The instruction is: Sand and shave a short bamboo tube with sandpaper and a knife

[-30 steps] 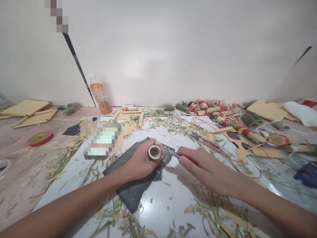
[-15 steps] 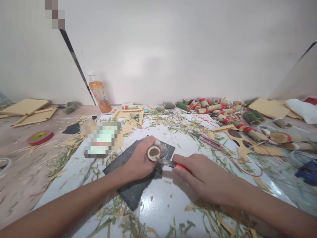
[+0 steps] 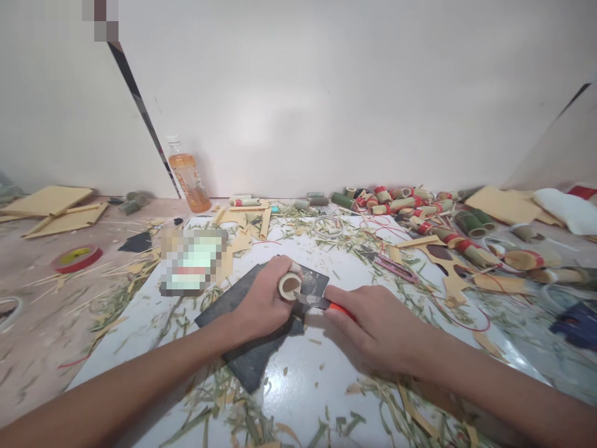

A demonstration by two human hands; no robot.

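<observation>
My left hand is wrapped round a short hollow bamboo tube, its open end facing me. A white wrap shows on one finger. My right hand grips a utility knife with an orange-red handle. The knife's metal blade points left and meets the tube's rim on its right side; I cannot tell how deep it goes. Beneath my left hand lies a dark sheet, perhaps sandpaper, on a white board. Green and tan shavings are strewn around.
Behind stands a bottle of orange drink. A blurred phone lies left of my hands, red tape farther left. Bamboo pieces with red bands pile up at the back right. A pink cutter rests before them.
The knife blade has shifted slightly up and left against the tube's rim, my right hand moving with it. My left hand keeps its hold on the tube.
</observation>
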